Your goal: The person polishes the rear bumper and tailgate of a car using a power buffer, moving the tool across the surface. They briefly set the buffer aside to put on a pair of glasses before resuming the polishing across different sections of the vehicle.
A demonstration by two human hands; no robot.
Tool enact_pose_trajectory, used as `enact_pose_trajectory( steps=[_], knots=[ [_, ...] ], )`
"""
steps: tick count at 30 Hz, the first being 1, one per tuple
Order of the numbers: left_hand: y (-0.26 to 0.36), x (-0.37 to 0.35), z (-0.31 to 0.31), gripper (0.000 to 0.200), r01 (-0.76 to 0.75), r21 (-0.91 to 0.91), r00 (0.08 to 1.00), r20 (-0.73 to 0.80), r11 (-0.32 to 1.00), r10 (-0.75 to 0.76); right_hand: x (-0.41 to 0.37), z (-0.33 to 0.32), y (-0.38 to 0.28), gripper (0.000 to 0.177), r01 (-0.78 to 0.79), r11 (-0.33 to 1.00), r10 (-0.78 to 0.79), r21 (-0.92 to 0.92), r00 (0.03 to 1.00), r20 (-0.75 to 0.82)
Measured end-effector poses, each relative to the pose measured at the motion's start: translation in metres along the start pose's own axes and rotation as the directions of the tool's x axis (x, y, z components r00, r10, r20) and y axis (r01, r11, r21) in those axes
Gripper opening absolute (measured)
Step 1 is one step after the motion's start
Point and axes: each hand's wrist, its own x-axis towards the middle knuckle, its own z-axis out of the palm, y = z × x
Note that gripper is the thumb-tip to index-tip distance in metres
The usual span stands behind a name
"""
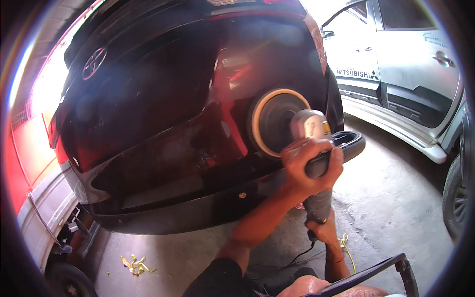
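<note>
My left hand (pixel 308 166) is wrapped round the looped black front handle (pixel 352 144) of a polishing machine. Lower down, my right hand (pixel 324 230) grips the rear of the machine's dark body (pixel 318 203), near its cable. The machine's round pad (pixel 277 121), with an orange-yellow rim, lies at the right side of the dark red car's rear panel (pixel 198 99). The pad's face looks blurred. Part of the pad is hidden behind the machine's metal head (pixel 309 123).
A silver Mitsubishi vehicle (pixel 405 64) stands at the right. Yellow scraps (pixel 136 266) and a yellow cord (pixel 349 250) lie on the concrete floor (pixel 168 267). At the left are a wheel (pixel 69 282) and a grey side panel (pixel 47 208). Dark glasses frames (pixel 408 274) cross the bottom right.
</note>
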Motion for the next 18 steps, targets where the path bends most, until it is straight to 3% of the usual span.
enact_pose_trajectory(
  steps=[3, 6, 8, 10, 12, 15, 17, 18],
  knots=[
    [0.023, 0.000, -0.061, 0.010, -0.036, 0.046, 0.999, 0.015, 0.998, 0.036, -0.022, 0.041, 0.006, 0.064, 0.002, 1.000, -0.002, 0.009, 0.998, 0.059],
    [0.049, -0.007, -0.122, 0.009, -0.101, 0.143, 0.995, 0.013, 0.985, 0.100, -0.054, 0.090, -0.018, 0.071, 0.000, 1.000, -0.002, 0.031, 0.998, 0.069],
    [0.064, -0.010, -0.157, 0.011, -0.110, 0.136, 0.993, -0.020, 0.985, 0.114, -0.070, 0.120, -0.009, 0.075, -0.087, 0.996, 0.084, 0.032, 0.991, 0.100],
    [0.080, -0.014, -0.191, 0.013, -0.107, 0.134, 0.990, -0.078, 0.985, 0.118, -0.080, 0.145, -0.011, 0.075, 0.116, 0.993, -0.119, 0.025, 0.983, 0.143],
    [0.094, -0.007, -0.221, 0.012, -0.033, 0.242, 0.999, -0.015, 0.970, 0.038, -0.077, 0.163, -0.007, 0.075, 0.127, 0.992, -0.130, 0.026, 0.975, 0.180],
    [0.104, 0.003, -0.248, 0.012, 0.003, 0.223, 0.998, 0.058, 0.975, -0.016, -0.093, 0.180, -0.019, 0.073, 0.010, 1.000, -0.015, 0.019, 0.965, 0.262],
    [0.104, 0.018, -0.267, 0.013, 0.022, 0.208, 0.941, 0.325, 0.978, -0.090, -0.101, 0.190, -0.031, 0.065, -0.103, 0.994, 0.104, -0.018, 0.941, 0.323],
    [0.104, 0.027, -0.269, 0.013, 0.064, 0.180, 0.928, 0.351, 0.982, -0.125, -0.104, 0.197, -0.033, 0.060, -0.136, 0.991, 0.128, 0.004, 0.935, 0.331]
  ],
)
